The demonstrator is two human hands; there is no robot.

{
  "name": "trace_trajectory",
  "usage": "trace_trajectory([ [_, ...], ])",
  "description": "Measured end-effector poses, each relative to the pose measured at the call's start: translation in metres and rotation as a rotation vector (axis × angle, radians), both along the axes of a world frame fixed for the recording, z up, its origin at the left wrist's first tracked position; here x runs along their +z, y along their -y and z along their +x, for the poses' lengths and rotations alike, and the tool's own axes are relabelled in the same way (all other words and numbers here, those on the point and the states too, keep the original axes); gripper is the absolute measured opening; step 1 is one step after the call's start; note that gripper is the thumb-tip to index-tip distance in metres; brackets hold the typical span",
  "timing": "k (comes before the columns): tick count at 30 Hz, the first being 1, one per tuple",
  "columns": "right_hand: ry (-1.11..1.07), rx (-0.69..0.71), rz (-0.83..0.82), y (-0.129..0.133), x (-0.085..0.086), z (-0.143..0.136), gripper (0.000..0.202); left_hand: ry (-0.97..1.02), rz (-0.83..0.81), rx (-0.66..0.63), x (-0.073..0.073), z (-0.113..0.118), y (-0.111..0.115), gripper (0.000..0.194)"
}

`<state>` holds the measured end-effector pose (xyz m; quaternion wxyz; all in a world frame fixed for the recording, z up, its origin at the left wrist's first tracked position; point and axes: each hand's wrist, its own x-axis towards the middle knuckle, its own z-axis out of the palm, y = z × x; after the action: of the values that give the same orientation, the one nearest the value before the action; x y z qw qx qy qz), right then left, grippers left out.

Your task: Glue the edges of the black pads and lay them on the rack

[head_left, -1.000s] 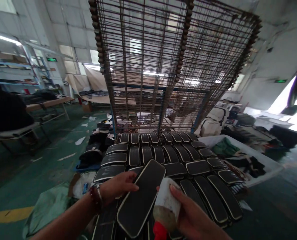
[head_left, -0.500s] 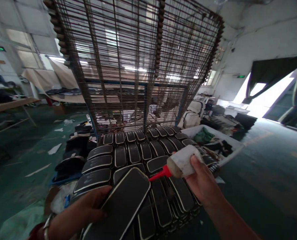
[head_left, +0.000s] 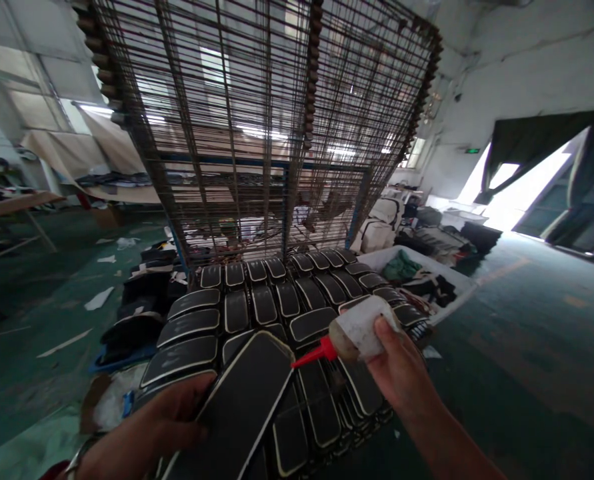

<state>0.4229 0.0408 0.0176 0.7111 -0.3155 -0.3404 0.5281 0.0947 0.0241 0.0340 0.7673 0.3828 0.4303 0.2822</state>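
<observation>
My left hand (head_left: pixel 171 417) grips a dark, flat panel (head_left: pixel 244 407) with rounded corners and a pale line along its edge. The panel tilts up from the lower left, its far end over the rack. In my right hand (head_left: pixel 399 363) is a squeeze bottle (head_left: pixel 359 330), whitish with a brownish lower part, lying nearly on its side. Its red nozzle (head_left: pixel 314 353) points left, and the tip is at the panel's right edge near the far corner. Whether the tip touches the edge I cannot tell. Several similar dark panels (head_left: pixel 264 305) with pale outlines lie in rows beneath.
A tall wire rack (head_left: pixel 247 133) rises behind the panels. At right stands a white bin (head_left: pixel 457 303) with cloth inside. Dark stacked pieces (head_left: pixel 147 300) sit on the left floor, near a clear plastic bag (head_left: pixel 111 400). Tables (head_left: pixel 17 205) stand farther left.
The view has shifted slightly, so the surroundings sit a little farther left. The nozzle tip has moved slightly down along the panel's edge. Both hands keep their holds.
</observation>
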Motion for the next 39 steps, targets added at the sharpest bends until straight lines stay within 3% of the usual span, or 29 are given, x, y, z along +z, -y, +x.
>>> trace_trajectory([
  [4,-0.084,-0.103,-0.021,-0.001,-0.007,-0.004,0.029,0.003,-0.034,0.013,0.000,0.006,0.002,0.041],
  [12,-0.083,-0.153,-0.070,0.005,-0.013,-0.010,0.032,0.118,-0.097,0.055,-0.006,0.006,0.006,0.042],
  [31,-0.038,0.019,-0.114,0.043,-0.026,-0.039,0.040,0.187,-0.090,0.098,-0.011,0.011,0.000,0.048],
  [39,0.011,0.178,0.007,0.057,-0.037,-0.039,0.046,0.202,-0.057,0.040,-0.018,0.006,-0.009,0.059],
])
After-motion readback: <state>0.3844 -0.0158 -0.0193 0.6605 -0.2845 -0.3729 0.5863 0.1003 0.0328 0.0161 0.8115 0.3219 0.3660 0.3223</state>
